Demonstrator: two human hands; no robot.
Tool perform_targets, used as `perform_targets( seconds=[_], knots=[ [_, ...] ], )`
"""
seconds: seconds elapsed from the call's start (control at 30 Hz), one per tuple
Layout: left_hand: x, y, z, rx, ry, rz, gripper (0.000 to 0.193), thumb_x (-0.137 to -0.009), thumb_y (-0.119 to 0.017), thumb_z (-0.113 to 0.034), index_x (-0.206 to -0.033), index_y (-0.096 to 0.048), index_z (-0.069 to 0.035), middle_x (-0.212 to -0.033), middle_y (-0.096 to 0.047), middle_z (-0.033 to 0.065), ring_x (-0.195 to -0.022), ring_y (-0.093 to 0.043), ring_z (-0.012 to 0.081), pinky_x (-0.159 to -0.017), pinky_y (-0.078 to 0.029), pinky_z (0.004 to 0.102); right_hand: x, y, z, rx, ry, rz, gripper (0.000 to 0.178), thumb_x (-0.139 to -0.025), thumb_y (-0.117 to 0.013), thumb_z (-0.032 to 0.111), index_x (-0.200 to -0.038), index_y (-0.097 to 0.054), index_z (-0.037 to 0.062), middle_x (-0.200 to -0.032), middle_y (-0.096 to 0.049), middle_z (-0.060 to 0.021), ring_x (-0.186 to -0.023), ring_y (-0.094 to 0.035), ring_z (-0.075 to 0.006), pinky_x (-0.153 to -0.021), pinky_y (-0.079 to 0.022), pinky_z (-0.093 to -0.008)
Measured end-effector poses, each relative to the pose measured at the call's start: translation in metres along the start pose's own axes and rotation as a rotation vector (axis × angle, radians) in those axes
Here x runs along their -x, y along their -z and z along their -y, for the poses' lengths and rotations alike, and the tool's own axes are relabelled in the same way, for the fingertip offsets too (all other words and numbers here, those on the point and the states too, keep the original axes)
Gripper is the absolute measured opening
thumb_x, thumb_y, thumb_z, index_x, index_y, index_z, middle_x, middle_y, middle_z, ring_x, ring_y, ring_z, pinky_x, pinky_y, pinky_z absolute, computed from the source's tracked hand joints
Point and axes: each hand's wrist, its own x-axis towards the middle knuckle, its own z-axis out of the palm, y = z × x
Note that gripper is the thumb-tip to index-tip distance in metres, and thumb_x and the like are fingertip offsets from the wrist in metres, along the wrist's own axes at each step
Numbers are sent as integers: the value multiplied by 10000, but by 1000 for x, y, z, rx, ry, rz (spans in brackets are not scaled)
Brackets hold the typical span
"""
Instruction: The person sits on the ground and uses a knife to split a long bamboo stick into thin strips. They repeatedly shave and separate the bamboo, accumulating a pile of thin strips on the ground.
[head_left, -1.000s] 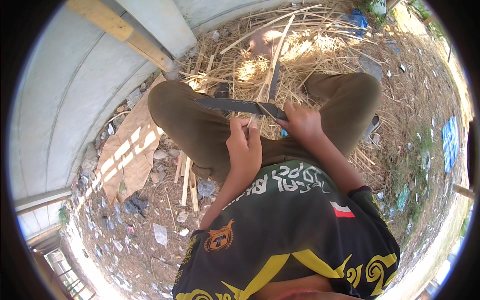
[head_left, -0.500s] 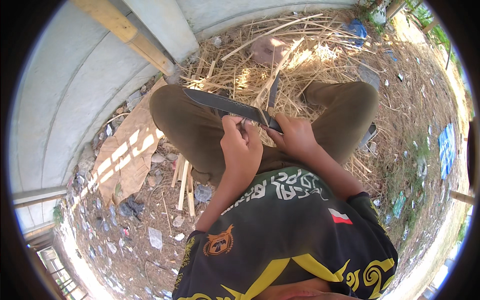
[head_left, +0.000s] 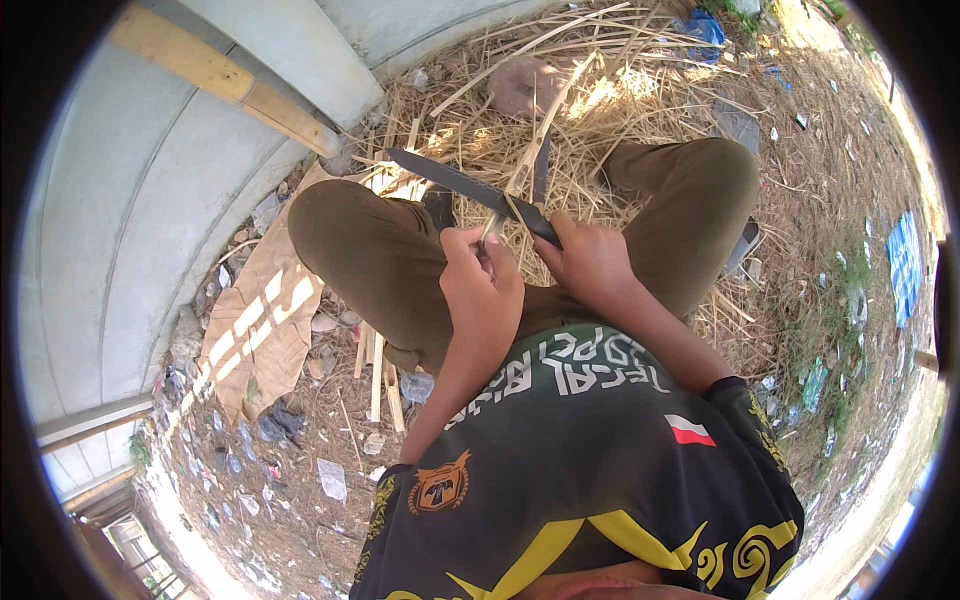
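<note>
My right hand (head_left: 592,262) is closed round the dark handle of a large knife (head_left: 450,180). Its long dark blade points up and left across the space between my knees. My left hand (head_left: 483,288) pinches a thin pale bamboo strip (head_left: 496,222) just below the blade, close to my lap. A longer bamboo strip (head_left: 545,130) rises from the blade toward the pile; whether both are one piece cannot be made out. Behind the knife stands a second dark, narrow blade (head_left: 541,168), its lower end hidden.
Pale bamboo strips and shavings (head_left: 630,100) are heaped between and beyond my bent legs, around a rounded stone (head_left: 525,86). Cardboard (head_left: 262,345) lies at the left beside a grey wall (head_left: 130,200) and a leaning bamboo pole (head_left: 225,75). Litter dots the ground.
The knife blade has tilted more steeply and its broad face shows less. The bamboo strip at the blade has shifted slightly. Both hands keep their grip, and the view has moved a little.
</note>
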Motion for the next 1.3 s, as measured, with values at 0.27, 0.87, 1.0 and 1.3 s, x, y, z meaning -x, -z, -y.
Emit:
perform_targets(
  seconds=[0.27, 0.87, 1.0, 1.3],
  knots=[
    [-3, -8, 29, 76, -12, -16, 111, -963, -565, -41, -1019, -487, 15, -693, -619, 70, -576, -498, 62, -529, -417, 244, -9, -11, 1, -557, -295, 271, 325, -882, -693, 371, -903, -568, 71, -642, -646, -113, -532, -639, -319, -509, -506, -455],
    [16, 3, 10, 111, 87, 73, 116, -983, -556, -33, -1041, -474, 24, -773, -640, 76, -684, -565, 50, -596, -454, 218, -7, 0, -1, -7, -43, 105, 348, -896, -675, 385, -850, -583, 52, -649, -650, -143, -580, -659, -338, -530, -520, -454],
    [14, 5, 13, 92, 77, 105, 131, -978, -563, -37, -1058, -477, 22, -772, -640, 72, -684, -573, 48, -588, -454, 210, -22, -3, -19, 127, -73, 111, 328, -856, -707, 381, -824, -581, 80, -619, -643, -110, -554, -663, -295, -494, -516, -411],
    [-10, 30, 11, 147, 436, 397, 207, -1011, -529, -186, -1035, -574, 15, -654, -586, 34, -517, -448, 27, -477, -336, 189, -18, 0, -8, -42, 12, 150, 290, -893, -670, 353, -896, -622, 67, -659, -643, -113, -625, -652, -337, -575, -507, -441]
  ],
)
